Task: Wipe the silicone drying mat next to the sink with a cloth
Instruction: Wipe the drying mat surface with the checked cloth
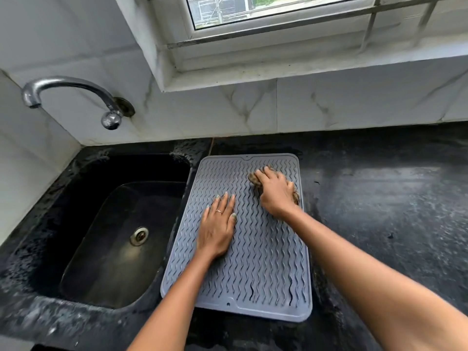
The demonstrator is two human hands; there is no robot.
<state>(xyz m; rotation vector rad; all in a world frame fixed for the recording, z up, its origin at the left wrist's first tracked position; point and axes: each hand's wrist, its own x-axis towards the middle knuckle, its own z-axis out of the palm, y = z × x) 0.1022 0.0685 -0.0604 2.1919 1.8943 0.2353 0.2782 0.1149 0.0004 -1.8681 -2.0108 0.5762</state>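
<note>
Floppy, grippy silicone mat (255, 249) pinned by flat, empty left hand (217, 230); right hand (274, 191) clenches soft bunched cloth (253, 179).

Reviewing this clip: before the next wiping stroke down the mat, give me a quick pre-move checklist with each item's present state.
1. Cloth in the grip of the right hand: ok, the brown cloth is bunched under it on the far right part of the drying mat.
2. Mat steadied: ok, the left hand lies flat on it, fingers spread.
3. Mat lying flat on the counter: ok, no lifted corner visible.
4. Stroke path free: ok, nothing stands on the mat's near half.
5. Mat edge clear of the sink: ok, it sits beside the basin, not over it.
6. Cloth damp or clean: cannot tell.
</note>
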